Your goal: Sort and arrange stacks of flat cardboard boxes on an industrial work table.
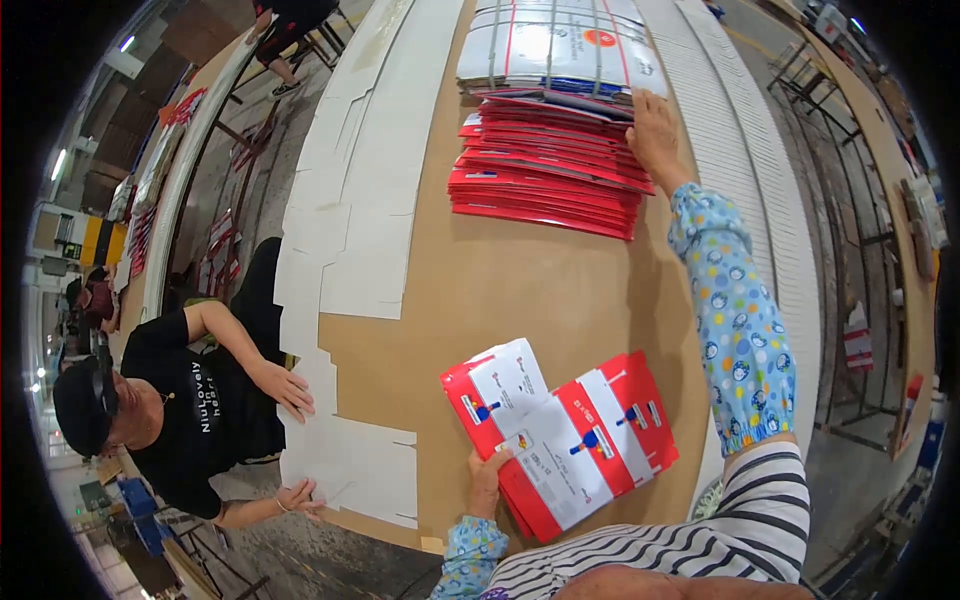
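Near me on the tabletop, two fanned groups of flat folded cartons lie overlapping: one red and white carton (583, 443) on the right and another red and white carton (502, 375) at the left. My left hand (487, 480) grips the near-left edge of the right-hand carton, thumb on top. Farther away, a leaning row of red folded cartons (550, 165) rests against a strapped white bundle (560, 45). With its arm stretched out, my right hand (654, 132) touches the right end of that row by the bundle, fingers extended. Its fingertips are partly hard to make out.
White cardboard sheets (365, 240) cover the table's left side; corrugated white board (745, 130) runs along the right. At the left edge a co-worker in a black shirt (205, 400) rests both hands on the sheets. Other long tables (880, 150) stand beyond.
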Demonstrator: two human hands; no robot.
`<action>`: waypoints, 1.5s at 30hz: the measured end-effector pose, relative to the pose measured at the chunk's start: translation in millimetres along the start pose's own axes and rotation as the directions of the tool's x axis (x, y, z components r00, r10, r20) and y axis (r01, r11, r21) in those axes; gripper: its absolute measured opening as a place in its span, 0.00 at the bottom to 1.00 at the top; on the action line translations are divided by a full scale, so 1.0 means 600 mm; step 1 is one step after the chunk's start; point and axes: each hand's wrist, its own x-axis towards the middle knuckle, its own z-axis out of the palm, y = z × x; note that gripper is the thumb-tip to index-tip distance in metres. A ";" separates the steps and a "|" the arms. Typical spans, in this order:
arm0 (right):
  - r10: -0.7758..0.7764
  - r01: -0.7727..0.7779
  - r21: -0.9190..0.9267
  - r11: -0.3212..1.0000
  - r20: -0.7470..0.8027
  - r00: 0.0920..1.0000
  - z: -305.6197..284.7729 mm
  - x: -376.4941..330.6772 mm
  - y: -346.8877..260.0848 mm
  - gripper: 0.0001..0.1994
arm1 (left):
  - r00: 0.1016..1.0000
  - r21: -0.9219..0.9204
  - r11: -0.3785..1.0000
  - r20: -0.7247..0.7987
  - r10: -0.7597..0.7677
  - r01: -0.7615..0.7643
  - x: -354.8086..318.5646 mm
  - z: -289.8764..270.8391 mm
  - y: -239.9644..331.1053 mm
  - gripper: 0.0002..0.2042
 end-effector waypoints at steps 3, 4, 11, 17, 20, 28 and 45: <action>-0.114 0.099 -0.147 0.984 -0.100 0.988 0.002 0.018 -0.012 0.25 | 0.997 0.021 0.998 -0.028 0.065 -0.065 -0.017 -0.010 -0.012 0.19; -0.086 0.104 -0.127 0.986 0.146 0.986 -0.002 0.021 -0.005 0.20 | 0.998 0.018 0.998 -0.028 0.063 -0.063 -0.021 -0.006 -0.010 0.19; -0.368 0.370 -0.090 0.925 0.037 0.929 -0.174 -0.049 -0.082 0.05 | 0.999 -0.001 1.000 -0.042 -0.002 0.002 -0.043 -0.004 -0.007 0.19; -0.411 0.318 0.297 0.900 0.341 0.845 -0.408 -0.335 -0.185 0.21 | 0.998 -0.025 0.997 0.000 0.067 -0.067 -0.007 0.009 0.004 0.17; -0.387 0.140 0.427 0.893 0.572 0.723 -0.481 -0.487 -0.238 0.31 | 0.997 0.017 0.998 0.048 0.065 -0.066 -0.009 -0.002 -0.005 0.17; -0.268 -0.156 0.517 0.842 0.650 0.711 -0.470 -0.596 -0.359 0.40 | 0.985 -0.050 0.989 0.098 0.145 -0.141 0.050 0.056 0.020 0.22; -0.388 0.046 0.545 0.838 0.534 0.752 -0.397 -0.683 -0.386 0.38 | 0.966 -0.442 0.897 0.241 0.091 0.026 0.113 0.065 0.013 0.21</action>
